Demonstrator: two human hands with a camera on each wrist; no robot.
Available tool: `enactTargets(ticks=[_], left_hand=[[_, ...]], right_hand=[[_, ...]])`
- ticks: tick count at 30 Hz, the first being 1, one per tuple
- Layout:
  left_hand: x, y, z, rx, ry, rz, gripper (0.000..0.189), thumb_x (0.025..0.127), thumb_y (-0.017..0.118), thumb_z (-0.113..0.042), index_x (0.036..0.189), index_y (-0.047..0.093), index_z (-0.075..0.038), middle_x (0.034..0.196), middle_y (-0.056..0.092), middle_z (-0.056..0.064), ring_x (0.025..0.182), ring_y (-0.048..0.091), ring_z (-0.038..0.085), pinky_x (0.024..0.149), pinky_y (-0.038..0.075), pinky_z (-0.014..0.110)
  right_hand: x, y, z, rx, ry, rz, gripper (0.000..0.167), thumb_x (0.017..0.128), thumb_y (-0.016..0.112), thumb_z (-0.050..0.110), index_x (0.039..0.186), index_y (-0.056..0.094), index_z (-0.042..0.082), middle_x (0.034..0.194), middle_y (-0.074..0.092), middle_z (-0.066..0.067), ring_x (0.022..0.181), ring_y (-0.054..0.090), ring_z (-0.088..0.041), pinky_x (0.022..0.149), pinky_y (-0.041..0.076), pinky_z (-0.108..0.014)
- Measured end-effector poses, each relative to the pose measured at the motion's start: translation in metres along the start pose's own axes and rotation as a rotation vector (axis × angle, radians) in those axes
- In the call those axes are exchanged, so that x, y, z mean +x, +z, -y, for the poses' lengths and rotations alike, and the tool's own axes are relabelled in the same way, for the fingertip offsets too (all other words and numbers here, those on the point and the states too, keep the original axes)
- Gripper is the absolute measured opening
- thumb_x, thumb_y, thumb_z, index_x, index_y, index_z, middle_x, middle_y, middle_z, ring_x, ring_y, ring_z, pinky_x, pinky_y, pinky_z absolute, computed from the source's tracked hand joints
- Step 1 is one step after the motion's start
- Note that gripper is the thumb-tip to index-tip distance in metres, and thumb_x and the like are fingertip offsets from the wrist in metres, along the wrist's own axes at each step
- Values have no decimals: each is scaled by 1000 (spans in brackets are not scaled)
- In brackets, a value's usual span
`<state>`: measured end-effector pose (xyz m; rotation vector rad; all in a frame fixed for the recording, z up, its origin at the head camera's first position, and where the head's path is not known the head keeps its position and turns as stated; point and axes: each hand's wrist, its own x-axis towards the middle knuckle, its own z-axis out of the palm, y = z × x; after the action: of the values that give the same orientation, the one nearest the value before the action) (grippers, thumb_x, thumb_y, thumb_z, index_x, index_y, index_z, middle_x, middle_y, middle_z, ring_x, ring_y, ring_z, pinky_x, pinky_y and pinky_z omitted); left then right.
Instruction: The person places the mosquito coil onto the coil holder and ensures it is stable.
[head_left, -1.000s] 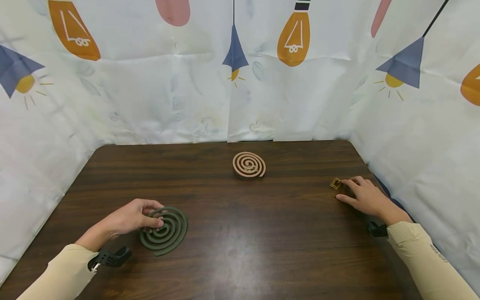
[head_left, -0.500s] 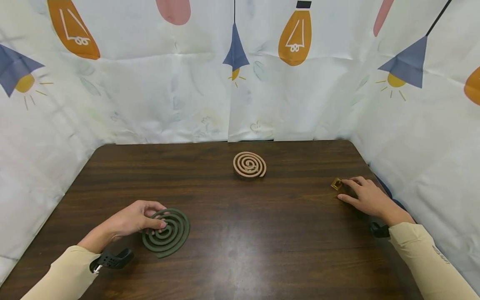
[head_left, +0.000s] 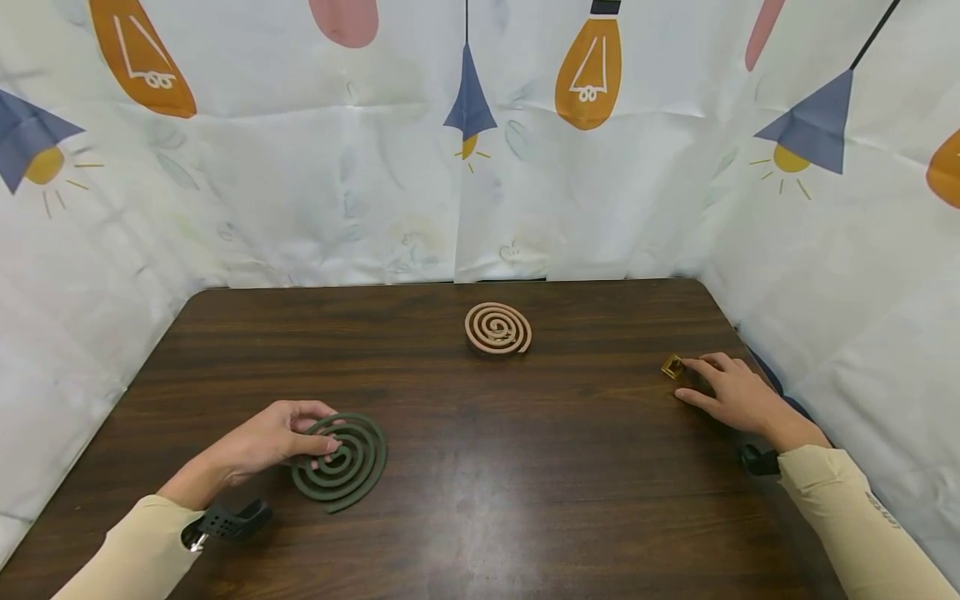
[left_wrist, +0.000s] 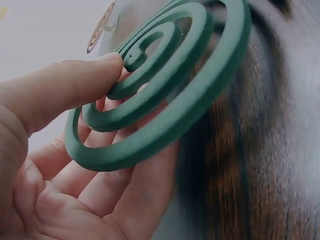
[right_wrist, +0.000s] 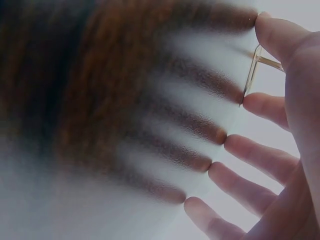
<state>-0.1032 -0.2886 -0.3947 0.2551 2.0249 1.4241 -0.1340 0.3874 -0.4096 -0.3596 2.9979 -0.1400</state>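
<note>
My left hand (head_left: 273,437) pinches a green mosquito coil (left_wrist: 175,120), with the thumb on top near its centre and the other fingers beneath. The coil is held tilted just above the table; its underside is hidden in the head view. On the right side, my right hand (head_left: 731,400) rests its fingertips on the table. Close by its index finger is a small gold metal stand (head_left: 672,367); in the right wrist view the stand (right_wrist: 252,72) shows between thumb and index finger. Whether the index finger touches it, I cannot tell.
A light brown mosquito coil (head_left: 498,329) lies raised near the back middle, with dark shadow below it. The dark wooden table (head_left: 480,467) has rounded back corners. White patterned curtains (head_left: 337,192) enclose its back and sides.
My left hand has shifted slightly to the right with the green coil. The right hand and the gold stand have stayed almost where they were.
</note>
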Motion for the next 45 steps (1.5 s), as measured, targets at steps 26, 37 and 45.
enactTargets(ticks=[26,37,45], left_hand=[[20,19,1,-80,10,-194,58,97,74,-19,139,48,11,98,77,-4,84,73,10,72,63,30],[27,28,0,-120,13,-199,61,98,74,-18,142,45,12,98,77,-4,80,72,10,71,62,28],[28,30,-2,-127,14,-193,61,97,74,-18,141,44,12,98,76,-3,83,72,9,71,62,28]], right_hand=[[-5,1,7,12,-12,-18,73,102,60,54,149,50,0,146,48,-33,129,47,-59,98,45,-74],[-6,3,12,24,-16,-37,73,102,61,52,149,50,-2,147,47,-31,131,46,-57,102,44,-74],[-4,4,7,14,-15,-33,71,102,59,55,152,49,5,148,46,-31,131,45,-57,100,44,-75]])
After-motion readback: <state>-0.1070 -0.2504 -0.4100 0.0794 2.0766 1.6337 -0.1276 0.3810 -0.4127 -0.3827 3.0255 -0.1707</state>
